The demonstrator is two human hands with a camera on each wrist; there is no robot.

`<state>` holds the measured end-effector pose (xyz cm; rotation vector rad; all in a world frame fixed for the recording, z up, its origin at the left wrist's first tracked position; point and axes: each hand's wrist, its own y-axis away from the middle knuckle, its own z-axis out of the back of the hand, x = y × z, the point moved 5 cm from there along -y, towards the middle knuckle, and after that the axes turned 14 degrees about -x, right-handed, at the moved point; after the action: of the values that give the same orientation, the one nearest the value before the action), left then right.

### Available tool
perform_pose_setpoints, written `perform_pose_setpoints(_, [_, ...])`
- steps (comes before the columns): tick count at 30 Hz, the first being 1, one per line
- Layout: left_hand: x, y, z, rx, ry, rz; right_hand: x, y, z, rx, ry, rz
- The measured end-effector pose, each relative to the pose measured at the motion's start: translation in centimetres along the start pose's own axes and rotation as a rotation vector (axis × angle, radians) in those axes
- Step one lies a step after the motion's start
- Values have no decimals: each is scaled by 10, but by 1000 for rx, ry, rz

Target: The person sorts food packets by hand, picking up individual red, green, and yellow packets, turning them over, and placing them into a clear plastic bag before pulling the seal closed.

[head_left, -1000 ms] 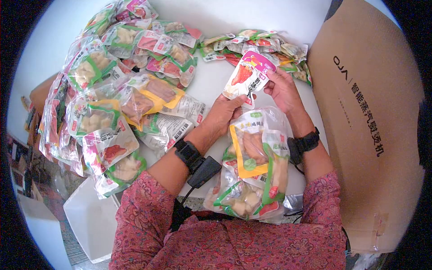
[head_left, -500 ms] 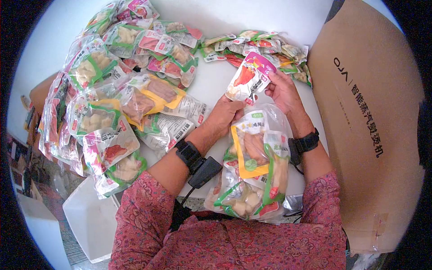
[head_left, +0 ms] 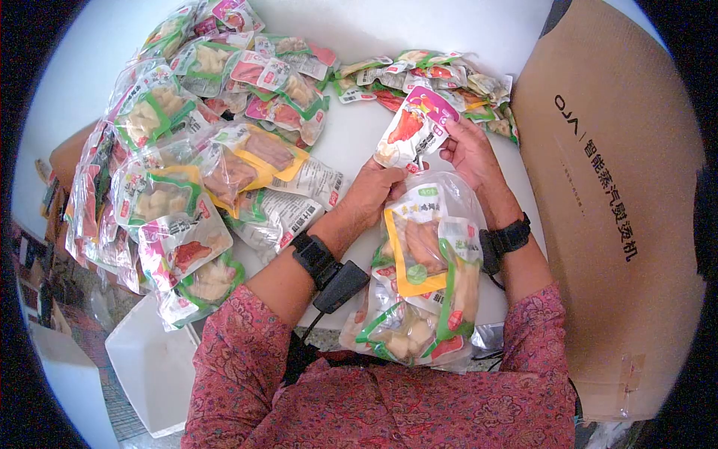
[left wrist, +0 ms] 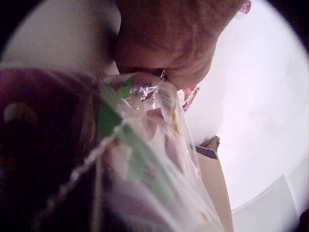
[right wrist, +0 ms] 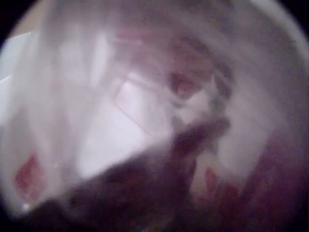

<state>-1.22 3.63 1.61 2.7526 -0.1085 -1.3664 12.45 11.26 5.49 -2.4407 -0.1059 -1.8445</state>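
Note:
My right hand (head_left: 471, 153) pinches a small white-and-magenta food packet (head_left: 410, 129) by its right edge, above the mouth of a clear plastic bag. At the packet's lower left corner, my left hand (head_left: 374, 191) curls its fingers at the top of that clear plastic bag (head_left: 389, 337). Several packets show inside, among them a yellow-edged one (head_left: 407, 280) and a green-edged one (head_left: 462, 288). In the left wrist view, the left hand (left wrist: 169, 38) bends over the bag's top, its fingertips hidden. Blurred plastic film (right wrist: 120, 130) fills the right wrist view.
A tall heap of filled clear bags (head_left: 161, 198) lies at the left. Loose packets (head_left: 426, 71) are piled against the back wall. A large cardboard box (head_left: 613, 224) stands at the right, and a white bin (head_left: 149, 367) is below the heap at lower left.
The packet has tipped slightly and shifted a little lower. My left thumb has slid off the packet's front toward the bag's top. My right hand keeps its hold.

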Motion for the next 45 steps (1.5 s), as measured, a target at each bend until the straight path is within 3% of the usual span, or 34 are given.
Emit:
perform_pose_setpoints(19, [0, -2, 2, 25, -50, 2, -4, -2, 3, 3, 23, -6])
perform_pose_setpoints(25, [-2, 0, -1, 3, 49, 0, -10, -5, 5, 71, 13, -20])
perform_pose_setpoints(26, [-1, -1, 1, -79, 32, 0, -8, -2, 3, 71, 13, -20])
perform_pose_setpoints(28, [0, -2, 5, -160, 13, -2, -2, 1, 9, -111, 136, 53])
perform_pose_setpoints(30, [-9, 2, 2, -83, -8, -148, 2, 2, 7, -120, 151, 33])
perform_pose_setpoints(32, [-10, 3, 3, -76, -117, -167, 7, 5, 4, -130, 166, 13])
perform_pose_setpoints(34, [-7, 3, 3, -69, -227, -186, 10, 14, -12, 50, 64, -72])
perform_pose_setpoints(36, [-7, 3, -3, 6, -352, -389, 14, 16, -13, 41, 132, -46])
perform_pose_setpoints(39, [-11, 3, -2, 52, -575, -515, 8, 8, -6, 10, 160, 24])
perform_pose_setpoints(43, [-7, 2, 0, -7, -368, -354, 11, 5, 2, -14, 123, 68])
perform_pose_setpoints(45, [-12, 6, 4, -156, -297, -335, 13, 3, 2, -2, 146, 80])
